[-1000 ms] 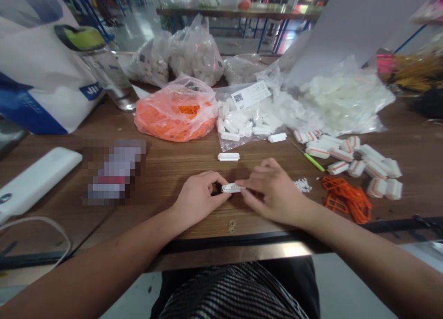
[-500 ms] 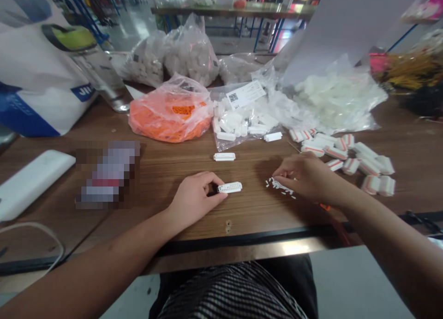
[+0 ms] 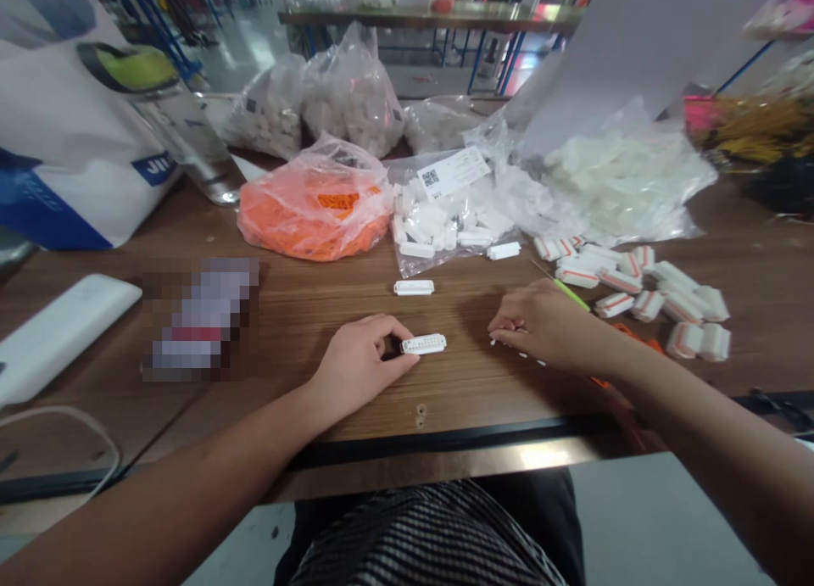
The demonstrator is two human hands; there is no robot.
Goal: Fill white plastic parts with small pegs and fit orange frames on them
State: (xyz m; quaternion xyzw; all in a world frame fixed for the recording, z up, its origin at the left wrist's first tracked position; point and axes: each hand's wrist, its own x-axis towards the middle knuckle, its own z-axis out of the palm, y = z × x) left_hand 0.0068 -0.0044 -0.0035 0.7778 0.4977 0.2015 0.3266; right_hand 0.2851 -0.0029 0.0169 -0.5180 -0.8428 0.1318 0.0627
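Because the right hand [image 3: 543, 323] curls low over the table [image 3: 305, 298], its fingertips hide what lies beneath, and whether it pinches any of the tiny white pieces [image 3: 522, 354] cannot be told. Left of those pieces, the left hand [image 3: 359, 361] grips a white plastic connector [image 3: 423, 343] narrowly by one end, its rows of small holes facing up.

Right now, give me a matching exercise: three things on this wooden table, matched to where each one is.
Things:
1. White perforated plastic connector
2. Tiny white pieces
3. Orange-filled clear plastic bag

Places:
A. Beside the white-filled bag with a QR label
B. At the fingertips of the right hand
C. Held in the left hand

Pairs: 1-C, 2-B, 3-A
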